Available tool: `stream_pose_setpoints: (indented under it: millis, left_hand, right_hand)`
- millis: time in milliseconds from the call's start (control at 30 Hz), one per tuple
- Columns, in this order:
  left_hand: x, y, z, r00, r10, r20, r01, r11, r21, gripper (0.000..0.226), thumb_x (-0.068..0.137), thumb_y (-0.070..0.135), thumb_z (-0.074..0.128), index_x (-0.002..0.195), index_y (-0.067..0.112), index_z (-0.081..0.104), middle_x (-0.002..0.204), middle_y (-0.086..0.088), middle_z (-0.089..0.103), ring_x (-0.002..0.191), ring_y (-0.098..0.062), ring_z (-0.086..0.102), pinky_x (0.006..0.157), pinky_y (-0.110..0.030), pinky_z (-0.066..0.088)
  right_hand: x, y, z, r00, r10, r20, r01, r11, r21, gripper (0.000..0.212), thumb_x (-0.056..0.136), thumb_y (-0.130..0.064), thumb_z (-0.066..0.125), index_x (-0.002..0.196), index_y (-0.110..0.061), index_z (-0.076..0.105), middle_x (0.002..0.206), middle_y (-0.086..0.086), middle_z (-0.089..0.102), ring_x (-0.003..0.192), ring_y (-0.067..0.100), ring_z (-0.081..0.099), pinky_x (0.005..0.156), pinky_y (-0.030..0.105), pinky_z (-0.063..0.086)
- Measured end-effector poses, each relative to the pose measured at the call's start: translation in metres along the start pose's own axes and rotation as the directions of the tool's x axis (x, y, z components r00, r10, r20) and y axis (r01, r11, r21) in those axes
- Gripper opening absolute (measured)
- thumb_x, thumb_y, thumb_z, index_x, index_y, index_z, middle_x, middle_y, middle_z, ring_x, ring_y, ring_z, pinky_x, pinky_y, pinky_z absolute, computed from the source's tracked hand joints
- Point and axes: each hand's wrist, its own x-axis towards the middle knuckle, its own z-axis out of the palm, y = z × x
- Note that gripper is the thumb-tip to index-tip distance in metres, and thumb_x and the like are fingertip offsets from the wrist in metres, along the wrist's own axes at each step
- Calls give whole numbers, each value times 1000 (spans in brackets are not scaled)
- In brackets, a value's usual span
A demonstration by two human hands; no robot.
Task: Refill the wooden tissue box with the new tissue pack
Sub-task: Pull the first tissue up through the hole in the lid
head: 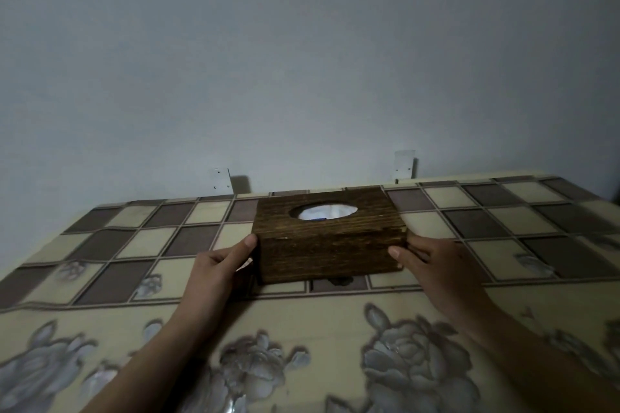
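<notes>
A dark wooden tissue box [328, 251] stands upright on the table near the wall. Its lid has an oval opening, and white tissue [323, 213] shows through it with a small blue mark at the near edge. My left hand [221, 265] grips the box's left end, thumb on the front corner and fingers hidden behind the side. My right hand [426, 258] grips the right end the same way, thumb on the front face. No separate tissue pack is visible outside the box.
The table [134, 238] wears a checked brown-and-cream cloth with grey flower prints along the near edge. A plain grey wall rises right behind the box. Two small metal brackets [220, 180] [404, 164] sit on the wall at the table's far edge.
</notes>
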Motion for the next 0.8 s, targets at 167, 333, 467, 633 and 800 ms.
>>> stream_pose_setpoints:
  millis: [167,333,467,633,800]
  left_hand:
    - [-2,1,0,1000,8,-23,-7,998,55,51,71,55,78,83,5,79,96,-24,74,86,-31,65,87,-49,47]
    - [-6,3,-3,999,-36,26,36,999,13,55,75,54,76,105,8,76,110,-21,72,107,-36,65,99,-49,44]
    - [1,17,2,983,111,-149,-83,980,178,23,83,44,69,93,26,80,100,-1,78,99,-14,69,92,-41,49]
    - [13,38,23,902,405,-151,-271,802,532,14,90,29,62,90,29,76,90,17,76,89,2,68,81,-26,52]
    - [19,52,56,819,518,246,-464,345,816,23,90,28,53,90,21,75,96,8,72,93,-12,58,82,-27,41]
  right_hand:
    - [-2,-1,-1,999,22,26,-22,1000,12,22,82,-21,75,69,-35,65,59,-31,63,59,-13,58,52,6,38]
    - [0,-7,-6,998,-27,-51,26,1000,-5,21,90,-38,59,84,-22,72,65,-15,69,63,-1,63,53,10,40]
    - [23,-17,-15,964,-181,-195,158,979,-130,20,91,-16,63,107,-9,74,92,5,76,77,13,68,69,20,47]
    - [57,-45,-20,937,-348,12,341,910,-237,18,89,-17,65,104,-13,75,89,1,73,76,16,64,71,31,51]
    - [79,-72,2,909,-303,286,386,870,-306,19,92,-33,58,104,-32,73,99,-11,70,87,12,61,72,33,48]
